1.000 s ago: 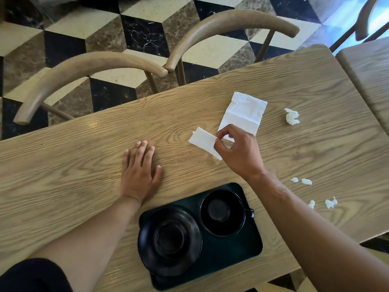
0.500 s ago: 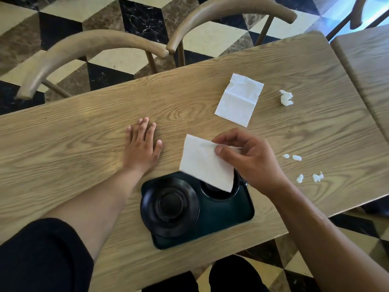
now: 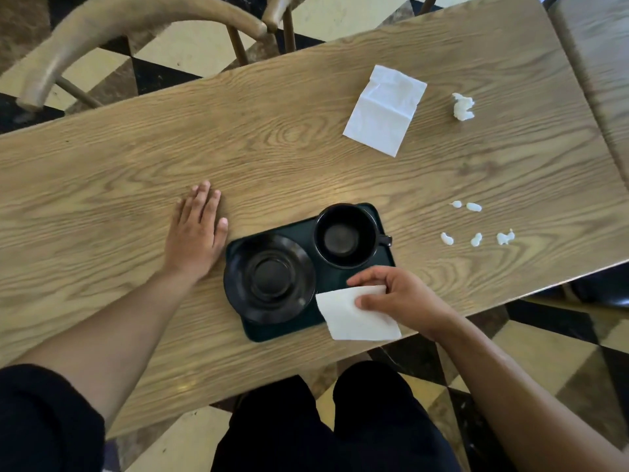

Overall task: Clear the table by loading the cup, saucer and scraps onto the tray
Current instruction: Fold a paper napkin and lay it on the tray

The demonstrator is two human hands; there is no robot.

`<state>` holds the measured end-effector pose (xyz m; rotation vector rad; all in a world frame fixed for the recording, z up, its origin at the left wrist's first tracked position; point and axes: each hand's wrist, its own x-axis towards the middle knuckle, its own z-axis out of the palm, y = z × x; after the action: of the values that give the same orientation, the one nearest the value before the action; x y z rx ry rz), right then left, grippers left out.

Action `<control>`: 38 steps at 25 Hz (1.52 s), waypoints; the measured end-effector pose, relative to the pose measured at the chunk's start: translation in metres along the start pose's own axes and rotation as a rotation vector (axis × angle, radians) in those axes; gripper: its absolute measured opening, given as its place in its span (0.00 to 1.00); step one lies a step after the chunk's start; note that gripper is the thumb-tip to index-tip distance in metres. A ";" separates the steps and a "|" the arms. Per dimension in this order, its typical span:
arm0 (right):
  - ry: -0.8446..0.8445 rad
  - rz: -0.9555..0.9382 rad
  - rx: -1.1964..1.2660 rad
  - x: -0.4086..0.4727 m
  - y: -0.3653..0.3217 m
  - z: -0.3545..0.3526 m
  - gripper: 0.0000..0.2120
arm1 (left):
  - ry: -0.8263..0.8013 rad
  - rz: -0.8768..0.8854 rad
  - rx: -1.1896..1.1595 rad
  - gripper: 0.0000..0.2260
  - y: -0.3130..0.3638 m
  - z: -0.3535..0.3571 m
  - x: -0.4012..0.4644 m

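Note:
A dark green tray (image 3: 340, 279) sits near the table's front edge. On it stand a black saucer (image 3: 269, 277) at the left and a black cup (image 3: 345, 236) at the back right. My right hand (image 3: 401, 299) pinches a white napkin (image 3: 354, 316) over the tray's front right corner. My left hand (image 3: 195, 229) lies flat on the wood just left of the tray, fingers apart. A second white napkin (image 3: 384, 109) lies unfolded farther back. A crumpled paper wad (image 3: 462, 106) and several small white scraps (image 3: 476, 221) lie on the right side.
The wooden table (image 3: 136, 172) has two curved-back wooden chairs (image 3: 112, 32) behind it. Another table (image 3: 602, 56) stands at the far right. My dark-clothed legs (image 3: 326, 427) are below the front edge, over a chequered floor.
My right hand lifted the napkin from the table's middle and carried it toward me, past the cup to the tray's front right corner. My left hand stayed flat.

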<state>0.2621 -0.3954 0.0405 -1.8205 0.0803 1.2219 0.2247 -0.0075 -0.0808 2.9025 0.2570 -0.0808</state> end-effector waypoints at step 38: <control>0.445 -0.106 0.715 0.018 -0.010 0.038 0.18 | 0.034 -0.069 -0.023 0.27 0.009 0.005 -0.004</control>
<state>0.2496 -0.3560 0.0295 -1.3931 0.5864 0.5756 0.2224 -0.0175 -0.0835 2.8743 0.3620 -0.0403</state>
